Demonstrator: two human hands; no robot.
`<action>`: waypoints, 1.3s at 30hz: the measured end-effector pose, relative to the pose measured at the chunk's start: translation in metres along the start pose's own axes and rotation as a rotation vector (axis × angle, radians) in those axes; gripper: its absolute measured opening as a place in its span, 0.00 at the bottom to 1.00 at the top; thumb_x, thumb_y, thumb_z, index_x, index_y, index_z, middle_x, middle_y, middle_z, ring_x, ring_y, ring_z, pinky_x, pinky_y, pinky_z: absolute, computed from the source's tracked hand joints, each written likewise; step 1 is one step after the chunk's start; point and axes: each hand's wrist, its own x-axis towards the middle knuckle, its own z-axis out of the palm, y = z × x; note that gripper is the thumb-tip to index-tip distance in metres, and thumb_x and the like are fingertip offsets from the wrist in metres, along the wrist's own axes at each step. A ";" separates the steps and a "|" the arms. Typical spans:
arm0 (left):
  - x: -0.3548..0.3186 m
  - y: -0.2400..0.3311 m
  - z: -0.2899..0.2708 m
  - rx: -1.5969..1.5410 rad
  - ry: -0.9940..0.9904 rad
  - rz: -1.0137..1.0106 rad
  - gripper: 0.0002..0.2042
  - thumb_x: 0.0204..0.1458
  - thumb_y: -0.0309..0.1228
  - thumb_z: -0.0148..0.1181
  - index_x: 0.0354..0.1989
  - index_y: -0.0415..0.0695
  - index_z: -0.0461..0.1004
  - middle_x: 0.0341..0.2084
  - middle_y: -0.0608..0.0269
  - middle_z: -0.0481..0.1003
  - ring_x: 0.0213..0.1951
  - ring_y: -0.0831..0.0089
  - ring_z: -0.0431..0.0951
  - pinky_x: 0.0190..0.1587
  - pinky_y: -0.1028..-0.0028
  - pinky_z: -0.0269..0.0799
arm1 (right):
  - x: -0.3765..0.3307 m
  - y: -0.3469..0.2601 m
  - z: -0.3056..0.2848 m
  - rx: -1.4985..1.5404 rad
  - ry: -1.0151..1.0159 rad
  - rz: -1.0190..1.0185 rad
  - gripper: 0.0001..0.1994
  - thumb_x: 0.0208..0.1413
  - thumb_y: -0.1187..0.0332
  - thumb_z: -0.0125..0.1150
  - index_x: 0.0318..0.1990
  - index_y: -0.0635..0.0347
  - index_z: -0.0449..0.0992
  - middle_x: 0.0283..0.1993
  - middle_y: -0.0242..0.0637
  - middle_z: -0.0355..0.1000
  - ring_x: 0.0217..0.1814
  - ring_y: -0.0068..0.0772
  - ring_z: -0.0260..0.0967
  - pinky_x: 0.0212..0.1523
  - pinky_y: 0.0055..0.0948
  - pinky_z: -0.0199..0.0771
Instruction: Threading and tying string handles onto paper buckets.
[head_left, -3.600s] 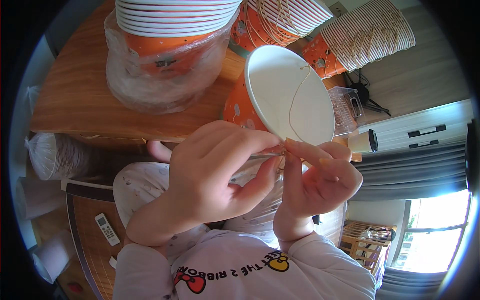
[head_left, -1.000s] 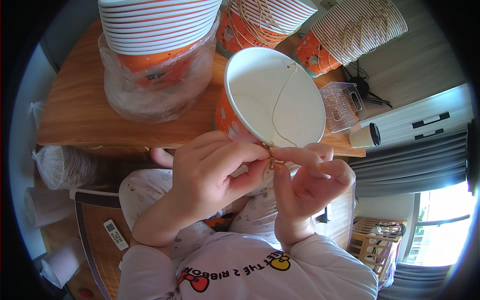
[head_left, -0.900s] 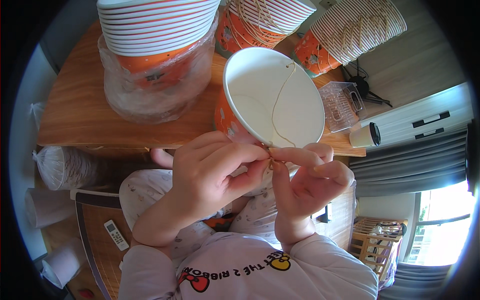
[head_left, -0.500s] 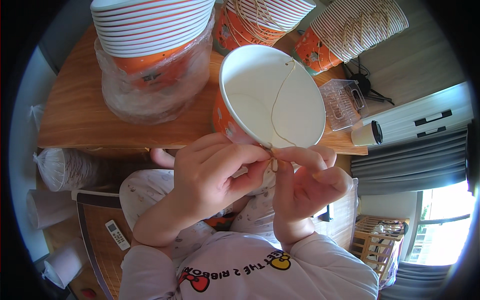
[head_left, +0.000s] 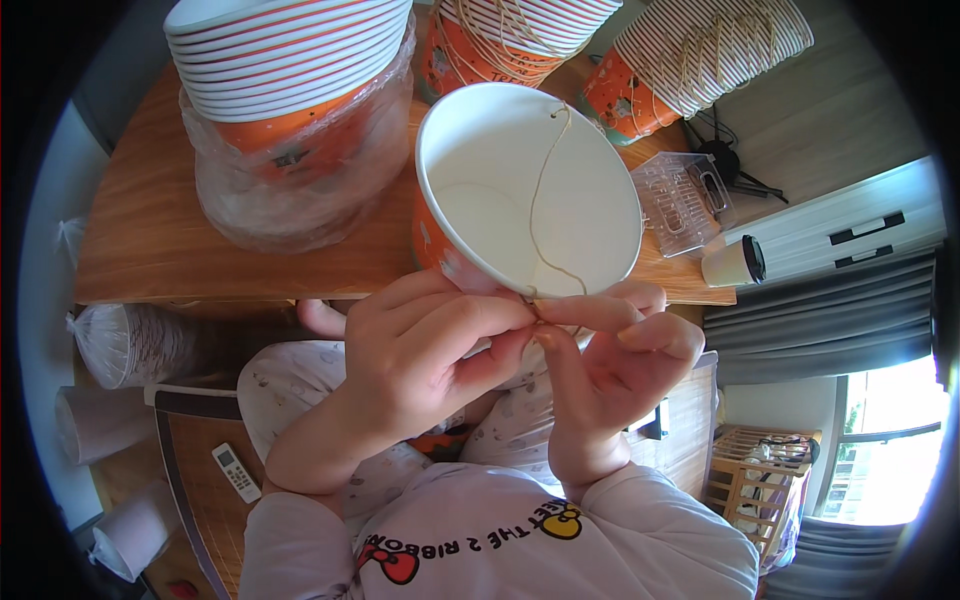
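A paper bucket (head_left: 485, 215), white inside and orange outside, leans at the table's near edge with its mouth tilted toward me. A thin twine (head_left: 535, 205) runs from a hole in its far rim across the mouth to the near rim. There my left hand (head_left: 405, 345) pinches the twine between thumb and forefinger, its other fingers resting against the bucket's side. My right hand (head_left: 625, 365) meets it fingertip to fingertip, thumb and forefinger closed on the twine too. The fingertips hide the knot or end of the twine.
On the wooden table (head_left: 130, 245) stand a bucket stack (head_left: 290, 105) in a plastic bag and two stacks with twine handles (head_left: 455, 55), (head_left: 625, 95). A clear plastic box (head_left: 675, 205) and a lidded cup (head_left: 728, 265) are at right. A remote (head_left: 236, 472) lies on a chair.
The small twine loop that showed below my fingertips is now out of sight. My fingertips have drawn closer together, and the bucket sits slightly further left.
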 end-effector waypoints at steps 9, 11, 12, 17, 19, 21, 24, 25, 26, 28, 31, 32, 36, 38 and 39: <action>0.000 0.002 0.001 0.008 0.017 -0.026 0.10 0.35 0.16 0.68 0.28 0.41 0.78 0.20 0.66 0.77 0.18 0.73 0.73 0.21 0.77 0.66 | -0.006 0.006 -0.001 -0.146 0.098 -0.093 0.26 0.45 0.76 0.75 0.37 0.51 0.57 0.36 0.23 0.82 0.35 0.25 0.64 0.43 0.27 0.56; -0.001 0.003 0.000 0.011 0.015 -0.056 0.09 0.37 0.16 0.68 0.28 0.41 0.78 0.19 0.66 0.77 0.18 0.73 0.73 0.20 0.78 0.65 | -0.008 0.005 -0.002 -0.188 0.091 -0.094 0.26 0.45 0.75 0.76 0.37 0.51 0.57 0.36 0.22 0.82 0.35 0.24 0.64 0.43 0.27 0.55; -0.001 0.004 -0.002 0.011 0.014 -0.055 0.09 0.37 0.16 0.68 0.28 0.41 0.78 0.19 0.66 0.77 0.18 0.73 0.73 0.20 0.78 0.65 | -0.009 0.005 -0.003 -0.187 0.077 -0.074 0.26 0.44 0.75 0.76 0.37 0.51 0.57 0.36 0.22 0.82 0.34 0.25 0.64 0.43 0.27 0.56; -0.001 0.006 -0.006 -0.168 -0.137 -0.294 0.05 0.45 0.21 0.66 0.32 0.41 0.79 0.21 0.66 0.78 0.20 0.74 0.76 0.26 0.75 0.71 | -0.011 0.011 -0.003 -0.100 0.071 0.002 0.27 0.44 0.74 0.77 0.38 0.51 0.57 0.35 0.24 0.82 0.34 0.26 0.65 0.41 0.28 0.58; -0.002 0.007 -0.007 -0.219 -0.140 -0.364 0.04 0.48 0.22 0.65 0.32 0.40 0.79 0.21 0.65 0.78 0.19 0.75 0.76 0.26 0.76 0.71 | -0.012 0.015 -0.002 -0.099 0.051 -0.014 0.27 0.43 0.74 0.77 0.37 0.52 0.56 0.34 0.26 0.82 0.33 0.27 0.65 0.39 0.28 0.59; -0.003 0.007 -0.006 -0.269 -0.142 -0.435 0.03 0.50 0.23 0.64 0.32 0.38 0.79 0.21 0.63 0.79 0.19 0.76 0.76 0.25 0.77 0.70 | -0.014 0.018 -0.001 -0.088 0.046 -0.015 0.28 0.43 0.75 0.77 0.38 0.52 0.56 0.34 0.27 0.82 0.33 0.27 0.65 0.39 0.28 0.59; -0.004 0.009 -0.010 -0.324 -0.140 -0.564 0.04 0.52 0.24 0.63 0.32 0.36 0.79 0.21 0.62 0.79 0.20 0.80 0.76 0.23 0.79 0.68 | -0.018 0.015 -0.001 -0.007 0.019 0.032 0.29 0.43 0.80 0.75 0.39 0.51 0.54 0.35 0.35 0.81 0.39 0.29 0.66 0.47 0.29 0.61; -0.004 0.007 -0.012 -0.339 -0.149 -0.590 0.04 0.53 0.24 0.62 0.33 0.36 0.80 0.21 0.62 0.79 0.21 0.81 0.76 0.22 0.80 0.67 | -0.020 0.015 -0.002 0.051 -0.006 0.089 0.30 0.43 0.85 0.72 0.41 0.51 0.53 0.35 0.42 0.80 0.45 0.31 0.65 0.54 0.30 0.63; -0.004 0.006 -0.013 -0.354 -0.158 -0.615 0.05 0.54 0.24 0.62 0.33 0.35 0.80 0.21 0.63 0.79 0.21 0.82 0.76 0.22 0.81 0.67 | -0.021 0.016 -0.002 0.050 -0.005 0.092 0.30 0.43 0.85 0.72 0.41 0.51 0.53 0.35 0.42 0.80 0.45 0.31 0.65 0.54 0.30 0.63; -0.003 0.007 -0.012 -0.383 -0.156 -0.633 0.05 0.54 0.24 0.62 0.34 0.35 0.80 0.21 0.63 0.79 0.21 0.83 0.76 0.23 0.82 0.68 | -0.022 0.018 -0.002 0.035 -0.032 0.087 0.30 0.44 0.87 0.70 0.41 0.51 0.53 0.36 0.42 0.80 0.47 0.31 0.66 0.55 0.32 0.62; 0.000 0.007 -0.011 -0.391 -0.185 -0.623 0.05 0.54 0.24 0.61 0.35 0.35 0.80 0.22 0.63 0.79 0.22 0.83 0.76 0.25 0.82 0.69 | -0.022 0.023 0.002 -0.007 0.027 0.020 0.28 0.44 0.81 0.74 0.39 0.53 0.54 0.36 0.30 0.82 0.38 0.28 0.66 0.42 0.31 0.59; 0.001 0.007 -0.011 -0.372 -0.217 -0.597 0.06 0.54 0.24 0.61 0.35 0.34 0.80 0.22 0.63 0.80 0.23 0.83 0.76 0.26 0.82 0.70 | -0.022 0.024 0.001 -0.009 0.028 0.021 0.28 0.44 0.81 0.74 0.39 0.53 0.54 0.36 0.30 0.82 0.38 0.28 0.66 0.42 0.31 0.59; 0.000 0.004 -0.011 -0.394 -0.259 -0.594 0.06 0.54 0.24 0.61 0.37 0.34 0.80 0.24 0.62 0.80 0.24 0.83 0.77 0.28 0.83 0.71 | -0.025 0.026 0.002 0.000 0.041 0.044 0.28 0.44 0.82 0.72 0.39 0.53 0.54 0.37 0.31 0.81 0.39 0.28 0.66 0.44 0.31 0.59; 0.000 0.004 -0.010 -0.419 -0.228 -0.600 0.07 0.53 0.22 0.62 0.38 0.34 0.80 0.26 0.60 0.81 0.24 0.83 0.78 0.28 0.83 0.72 | -0.026 0.027 0.003 0.012 0.043 0.062 0.27 0.44 0.83 0.71 0.40 0.53 0.54 0.37 0.32 0.81 0.39 0.29 0.66 0.45 0.32 0.59; -0.001 0.004 -0.009 -0.420 -0.229 -0.601 0.07 0.53 0.22 0.62 0.38 0.34 0.80 0.26 0.60 0.81 0.24 0.83 0.78 0.28 0.83 0.72 | -0.027 0.027 0.004 0.011 0.035 0.061 0.27 0.44 0.83 0.71 0.40 0.53 0.54 0.37 0.32 0.81 0.39 0.29 0.66 0.46 0.33 0.58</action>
